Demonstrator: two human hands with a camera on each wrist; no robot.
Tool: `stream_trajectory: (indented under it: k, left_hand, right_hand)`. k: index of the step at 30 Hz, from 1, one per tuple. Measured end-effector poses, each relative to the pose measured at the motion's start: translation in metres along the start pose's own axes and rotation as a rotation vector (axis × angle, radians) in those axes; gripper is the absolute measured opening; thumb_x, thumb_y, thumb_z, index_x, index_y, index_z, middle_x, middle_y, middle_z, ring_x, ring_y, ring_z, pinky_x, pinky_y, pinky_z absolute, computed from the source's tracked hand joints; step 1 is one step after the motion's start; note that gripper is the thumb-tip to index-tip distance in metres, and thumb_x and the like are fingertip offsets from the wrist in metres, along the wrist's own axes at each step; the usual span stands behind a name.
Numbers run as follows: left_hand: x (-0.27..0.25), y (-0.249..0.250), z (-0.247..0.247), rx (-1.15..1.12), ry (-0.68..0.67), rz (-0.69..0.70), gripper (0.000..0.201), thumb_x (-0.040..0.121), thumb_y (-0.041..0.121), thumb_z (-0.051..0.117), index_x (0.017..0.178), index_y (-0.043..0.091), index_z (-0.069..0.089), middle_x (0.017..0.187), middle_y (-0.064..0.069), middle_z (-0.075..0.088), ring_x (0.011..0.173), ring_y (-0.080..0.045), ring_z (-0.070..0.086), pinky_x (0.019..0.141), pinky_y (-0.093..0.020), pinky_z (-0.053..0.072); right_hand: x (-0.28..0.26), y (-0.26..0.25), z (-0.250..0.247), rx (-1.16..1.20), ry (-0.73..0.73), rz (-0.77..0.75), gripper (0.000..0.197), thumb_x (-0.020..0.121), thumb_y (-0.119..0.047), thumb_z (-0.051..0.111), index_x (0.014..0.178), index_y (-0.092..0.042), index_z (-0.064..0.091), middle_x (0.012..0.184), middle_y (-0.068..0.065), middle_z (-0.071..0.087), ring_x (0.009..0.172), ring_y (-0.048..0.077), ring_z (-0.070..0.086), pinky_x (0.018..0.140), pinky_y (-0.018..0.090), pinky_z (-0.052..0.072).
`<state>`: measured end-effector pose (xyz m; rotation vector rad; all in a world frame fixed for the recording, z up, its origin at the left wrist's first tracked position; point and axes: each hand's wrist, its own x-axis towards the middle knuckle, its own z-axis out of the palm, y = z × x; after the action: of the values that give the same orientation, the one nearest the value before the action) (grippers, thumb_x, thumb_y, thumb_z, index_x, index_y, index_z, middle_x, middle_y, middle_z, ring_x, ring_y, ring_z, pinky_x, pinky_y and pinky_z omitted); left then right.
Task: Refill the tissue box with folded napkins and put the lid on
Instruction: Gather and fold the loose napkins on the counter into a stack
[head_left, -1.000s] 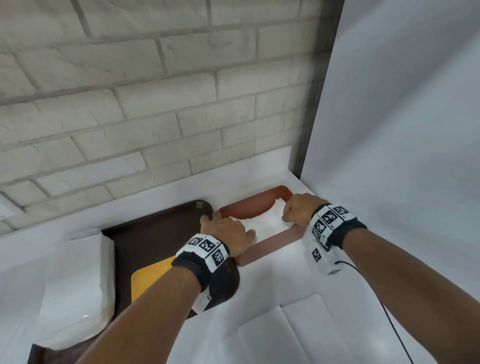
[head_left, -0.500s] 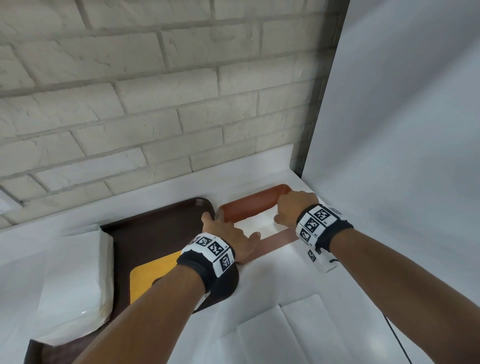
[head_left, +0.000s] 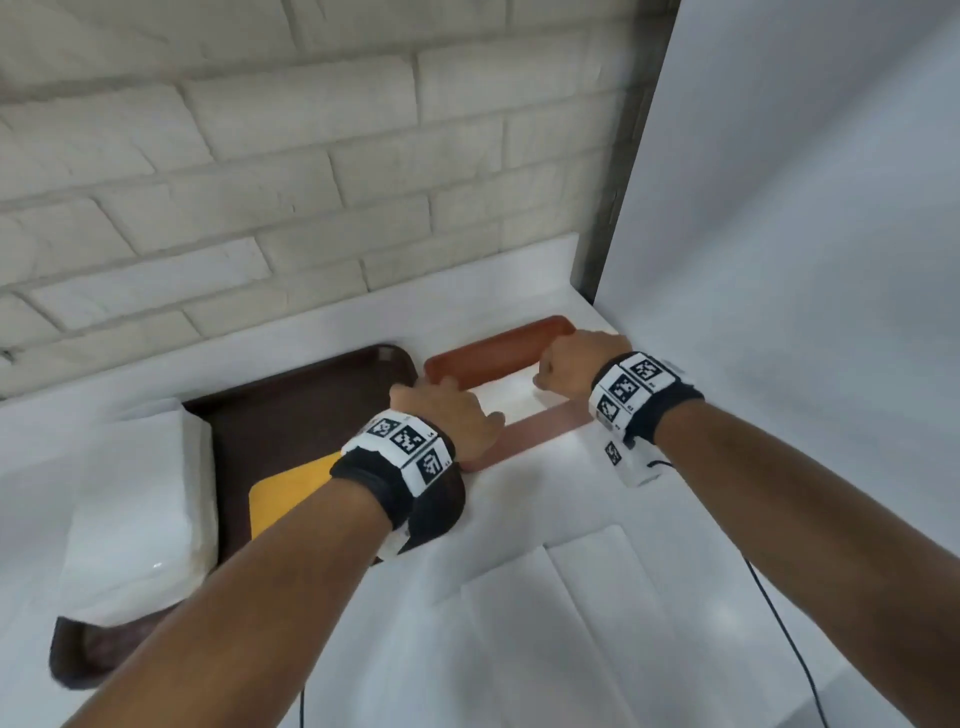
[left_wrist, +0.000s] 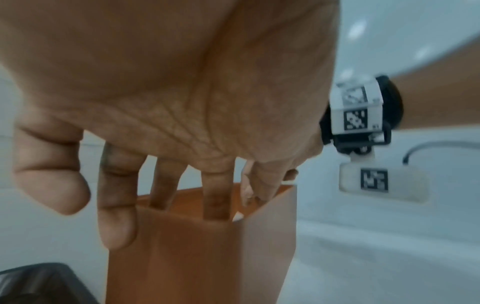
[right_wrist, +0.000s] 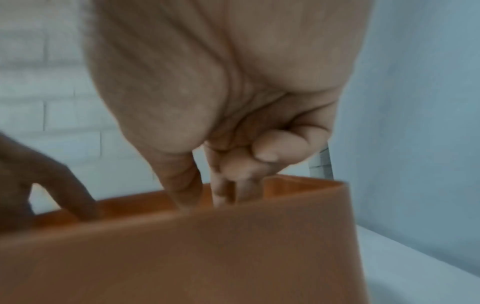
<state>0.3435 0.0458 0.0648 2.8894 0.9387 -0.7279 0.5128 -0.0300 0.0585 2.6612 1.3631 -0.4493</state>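
Note:
The orange-brown tissue box (head_left: 498, 343) stands open at the back right of the white counter, with white napkins (head_left: 511, 397) showing inside. My left hand (head_left: 447, 415) is at its left end. Two straight fingers and the thumb of the left hand (left_wrist: 218, 205) reach into the tissue box (left_wrist: 182, 257), while the other two stay outside the wall. My right hand (head_left: 566, 364) is at the right end. The right hand (right_wrist: 207, 197) dips its thumb and two fingers together into the tissue box (right_wrist: 207, 257), tips hidden, and its other fingers are curled.
A dark brown tray (head_left: 291, 405) lies left of the box with a flat yellow piece (head_left: 291, 493) on it. A wrapped pack of white napkins (head_left: 140, 509) sits at the tray's left. Folded napkins (head_left: 545, 623) lie near the front edge. A white panel (head_left: 779, 260) rises close on the right.
Both hands stay at the box's ends. They have closed in a little over the opening, so less of the white napkins shows between them.

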Motion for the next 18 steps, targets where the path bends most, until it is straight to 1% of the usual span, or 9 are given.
stream_trajectory:
  k: [2, 4, 6, 7, 9, 11, 13, 15, 18]
  left_hand:
    - [-0.016, -0.010, 0.001, -0.098, 0.077, 0.059, 0.057, 0.091, 0.071, 0.030, 0.131, 0.041, 0.058, 0.142, 0.000, 0.046, 0.126, -0.030, 0.048, 0.100, -0.047, 0.038]
    - [-0.043, -0.023, 0.009, -0.317, 0.156, 0.144, 0.057, 0.083, 0.078, 0.037, 0.126, 0.047, 0.058, 0.135, 0.006, 0.050, 0.125, -0.021, 0.051, 0.103, -0.044, 0.043]
    - [-0.082, -0.036, 0.017, -0.572, 0.229, 0.270, 0.048, 0.085, 0.075, 0.046, 0.119, 0.045, 0.063, 0.118, 0.020, 0.057, 0.111, 0.003, 0.055, 0.097, -0.028, 0.048]
    - [-0.102, -0.041, 0.022, -0.694, 0.238, 0.299, 0.037, 0.088, 0.067, 0.053, 0.114, 0.044, 0.066, 0.107, 0.026, 0.058, 0.098, 0.008, 0.056, 0.088, -0.017, 0.047]
    - [-0.142, -0.052, 0.040, -0.918, 0.217, 0.261, 0.028, 0.085, 0.060, 0.058, 0.105, 0.044, 0.069, 0.098, 0.033, 0.063, 0.087, 0.008, 0.059, 0.075, -0.011, 0.044]
    - [-0.177, -0.064, 0.062, -1.077, 0.213, 0.196, 0.030, 0.080, 0.061, 0.059, 0.104, 0.046, 0.071, 0.106, 0.034, 0.067, 0.092, 0.003, 0.064, 0.075, -0.017, 0.048]
    - [-0.205, -0.073, 0.089, -1.141, 0.232, 0.110, 0.027, 0.078, 0.061, 0.064, 0.101, 0.048, 0.072, 0.106, 0.029, 0.070, 0.092, -0.002, 0.066, 0.076, -0.024, 0.052]
    - [-0.229, -0.082, 0.116, -1.230, 0.259, 0.004, 0.027, 0.078, 0.064, 0.072, 0.100, 0.048, 0.072, 0.104, 0.022, 0.073, 0.088, -0.008, 0.068, 0.078, -0.031, 0.054]
    - [-0.253, -0.089, 0.146, -1.366, 0.325, -0.107, 0.035, 0.076, 0.068, 0.068, 0.099, 0.043, 0.073, 0.098, 0.009, 0.076, 0.084, -0.019, 0.068, 0.075, -0.036, 0.053]
  right_hand:
    - [-0.020, 0.006, -0.005, 0.246, 0.133, -0.025, 0.022, 0.089, -0.042, 0.055, 0.101, -0.034, 0.072, 0.105, -0.008, 0.069, 0.097, 0.021, 0.062, 0.082, 0.031, 0.045]
    - [-0.049, 0.009, 0.000, 0.569, 0.284, -0.067, 0.014, 0.090, -0.037, 0.059, 0.092, -0.031, 0.072, 0.093, -0.015, 0.069, 0.089, 0.009, 0.061, 0.080, 0.027, 0.045]
    - [-0.081, 0.008, 0.013, 0.787, 0.388, -0.089, 0.010, 0.090, -0.034, 0.063, 0.083, -0.030, 0.070, 0.082, -0.018, 0.069, 0.075, -0.001, 0.061, 0.075, 0.023, 0.047]
    - [-0.098, 0.006, 0.020, 0.847, 0.391, -0.083, 0.011, 0.090, -0.033, 0.064, 0.080, -0.031, 0.069, 0.080, -0.017, 0.069, 0.068, -0.002, 0.061, 0.072, 0.021, 0.046]
    - [-0.129, 0.004, 0.043, 0.856, 0.329, -0.054, 0.013, 0.091, -0.035, 0.064, 0.079, -0.034, 0.067, 0.084, -0.016, 0.070, 0.064, 0.000, 0.063, 0.068, 0.020, 0.045]
    - [-0.155, 0.003, 0.068, 0.776, 0.267, -0.030, 0.011, 0.090, -0.040, 0.064, 0.080, -0.037, 0.067, 0.087, -0.019, 0.070, 0.068, 0.000, 0.064, 0.070, 0.024, 0.048]
    - [-0.177, -0.001, 0.096, 0.678, 0.200, 0.018, 0.009, 0.088, -0.045, 0.064, 0.083, -0.039, 0.068, 0.087, -0.024, 0.070, 0.075, 0.000, 0.064, 0.075, 0.031, 0.053]
    - [-0.194, -0.009, 0.119, 0.576, 0.106, 0.088, 0.011, 0.087, -0.049, 0.063, 0.088, -0.039, 0.069, 0.090, -0.024, 0.070, 0.086, 0.004, 0.065, 0.079, 0.033, 0.054]
    - [-0.209, -0.022, 0.139, 0.481, 0.007, 0.235, 0.027, 0.087, -0.054, 0.061, 0.107, -0.036, 0.066, 0.102, -0.019, 0.068, 0.102, 0.014, 0.064, 0.087, 0.034, 0.050]
